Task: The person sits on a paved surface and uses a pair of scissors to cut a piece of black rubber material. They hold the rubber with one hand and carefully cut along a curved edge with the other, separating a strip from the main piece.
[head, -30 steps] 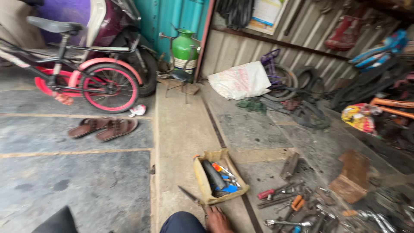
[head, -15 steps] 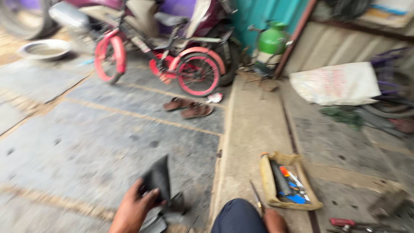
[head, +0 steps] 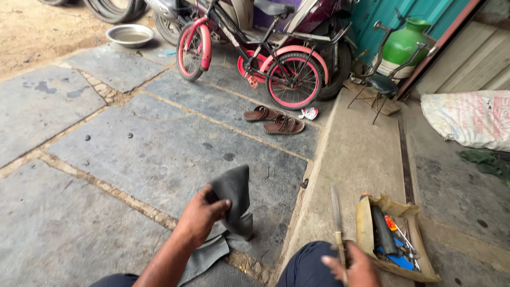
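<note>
My left hand [head: 202, 215] grips a folded piece of black rubber inner tube [head: 234, 199], lifting its upper end off the stone floor while its tail lies under my forearm. My right hand [head: 353, 266] rests over my knee at the bottom edge and holds a long thin metal blade [head: 336, 212] that points away from me along the concrete step. Just right of that hand sits an open cardboard box [head: 366, 223] with a black tube and several small tools inside.
A pink and black child's bicycle [head: 249, 53] stands ahead beside a parked scooter. A pair of brown sandals [head: 275, 119] lies in front of it. Farther off are a metal bowl [head: 130, 34], a green gas cylinder [head: 405, 45], a small metal stool and a white sack [head: 470, 117].
The view has swung left from the tool area toward the stone floor. My left hand came into view and took up the black rubber piece, and the blade stands higher in my right hand.
</note>
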